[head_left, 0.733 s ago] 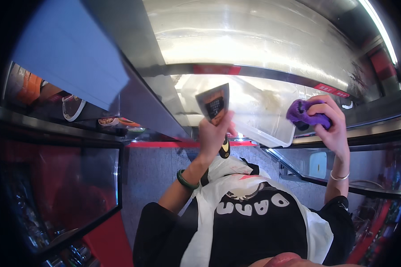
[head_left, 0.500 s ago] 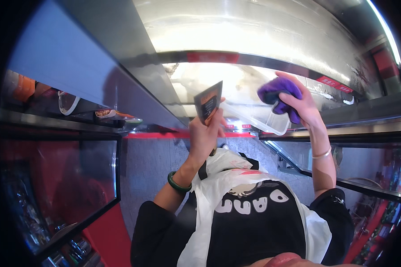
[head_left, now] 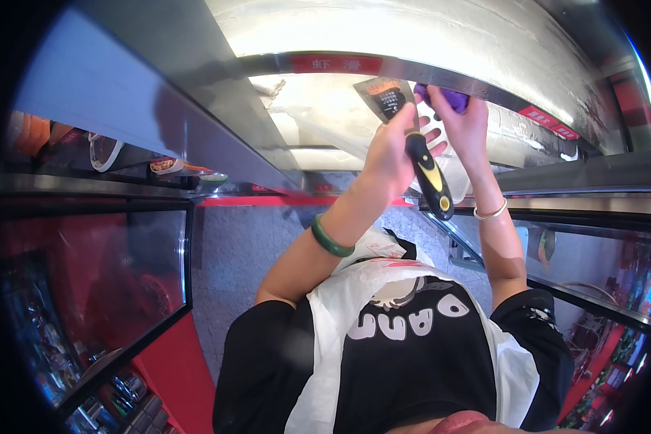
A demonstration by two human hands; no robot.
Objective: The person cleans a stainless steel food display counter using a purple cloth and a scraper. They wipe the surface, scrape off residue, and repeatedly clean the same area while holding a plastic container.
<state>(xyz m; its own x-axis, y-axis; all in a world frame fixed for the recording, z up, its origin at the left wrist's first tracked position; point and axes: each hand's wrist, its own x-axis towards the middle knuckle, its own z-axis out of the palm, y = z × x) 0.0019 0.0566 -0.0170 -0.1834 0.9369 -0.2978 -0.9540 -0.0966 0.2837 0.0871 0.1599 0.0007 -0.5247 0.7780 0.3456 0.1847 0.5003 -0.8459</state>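
Observation:
My left hand [head_left: 390,159], with a green bangle on its wrist, holds a scraper [head_left: 432,177]. Its black and yellow handle slants down to the right and its flat metal blade points up and away, the thumb lying near the blade's base. My right hand [head_left: 470,134] is closed on a purple cloth [head_left: 453,100], just right of the blade and partly behind the metal rail [head_left: 477,88]. Whether cloth and blade touch, I cannot make out. A clear plastic container [head_left: 459,190] shows behind the scraper handle, mostly hidden by my hands.
Beyond the rail, which carries red labels, rises a shiny metal surface [head_left: 383,29]. A broad grey-blue panel [head_left: 116,94] slants along the left, with food containers [head_left: 105,150] under it. Glass-fronted cabinets [head_left: 116,267] stand at both sides. Grey floor tiles [head_left: 242,253] lie below.
Both hands have moved up and come closer together, the left to the right and the right to the left. The scraper has turned, so its handle now shows. The cloth is now by the blade.

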